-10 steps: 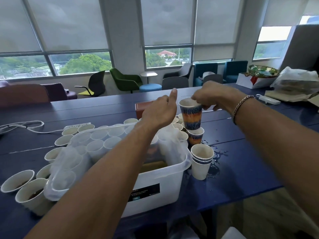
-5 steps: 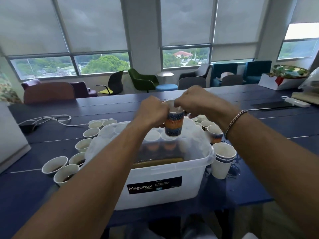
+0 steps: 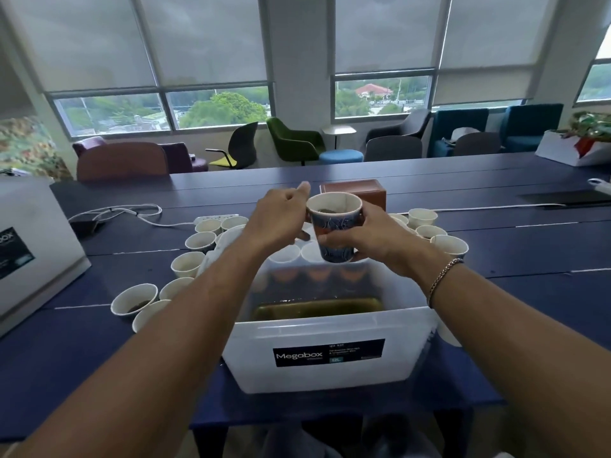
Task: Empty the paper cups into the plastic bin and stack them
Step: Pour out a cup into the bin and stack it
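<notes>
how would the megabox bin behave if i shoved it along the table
The plastic bin probably feels heavy for its size: brown liquid pools across its bottom. A quick shove would likely slosh that liquid against a wall. Its translucent walls look thin, so they may flex under a push.
</notes>
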### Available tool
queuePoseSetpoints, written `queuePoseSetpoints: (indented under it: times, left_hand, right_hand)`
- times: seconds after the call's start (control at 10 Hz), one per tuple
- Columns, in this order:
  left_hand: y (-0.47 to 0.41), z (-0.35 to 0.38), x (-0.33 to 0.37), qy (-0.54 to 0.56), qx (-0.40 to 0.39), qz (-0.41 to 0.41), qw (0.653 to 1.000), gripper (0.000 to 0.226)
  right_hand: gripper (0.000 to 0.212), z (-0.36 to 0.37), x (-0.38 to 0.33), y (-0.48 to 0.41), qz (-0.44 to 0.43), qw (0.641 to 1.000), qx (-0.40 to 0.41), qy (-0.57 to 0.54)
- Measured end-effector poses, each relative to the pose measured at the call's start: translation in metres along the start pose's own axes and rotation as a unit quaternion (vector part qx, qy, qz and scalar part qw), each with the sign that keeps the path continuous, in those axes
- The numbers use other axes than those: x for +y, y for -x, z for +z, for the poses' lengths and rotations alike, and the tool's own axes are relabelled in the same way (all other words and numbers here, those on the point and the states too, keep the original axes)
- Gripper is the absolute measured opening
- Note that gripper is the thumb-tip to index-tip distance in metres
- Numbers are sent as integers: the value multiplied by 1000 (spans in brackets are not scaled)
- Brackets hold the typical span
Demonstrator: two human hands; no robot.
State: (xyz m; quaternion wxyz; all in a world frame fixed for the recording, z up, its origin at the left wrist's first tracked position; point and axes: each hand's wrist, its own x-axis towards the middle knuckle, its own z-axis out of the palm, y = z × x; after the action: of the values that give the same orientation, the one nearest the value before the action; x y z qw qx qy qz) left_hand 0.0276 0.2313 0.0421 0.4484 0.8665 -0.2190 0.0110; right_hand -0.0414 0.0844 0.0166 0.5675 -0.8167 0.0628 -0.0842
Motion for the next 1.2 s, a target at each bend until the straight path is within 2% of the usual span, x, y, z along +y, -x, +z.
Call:
queuePoseSetpoints:
  times: [0.1, 0.2, 0.4, 0.6, 1.0, 1.2]
  left_hand:
    - [-7, 1, -17, -81, 45, 27, 995, 50]
    - [-9, 3, -40, -151, 34, 13, 988, 40]
    - [-12, 7, -59, -239, -27, 4, 971, 43]
    - [-11, 6, -65, -333, -103, -11, 937, 51]
    - [-13, 7, -68, -341, -98, -10, 935, 51]
    - [-14, 7, -68, -343, -96, -10, 934, 52]
  right_hand:
    - [63, 0, 7, 1, -5, 1000, 22, 18]
    - [69, -1, 13, 2, -9, 997, 35, 63]
    - [78, -1, 21, 3, -31, 984, 34, 174]
    - [78, -3, 24, 6, -44, 966, 54, 248]
    - [70, -3, 25, 9, -55, 901, 103, 419]
    - [74, -3, 24, 10, -46, 886, 108, 449]
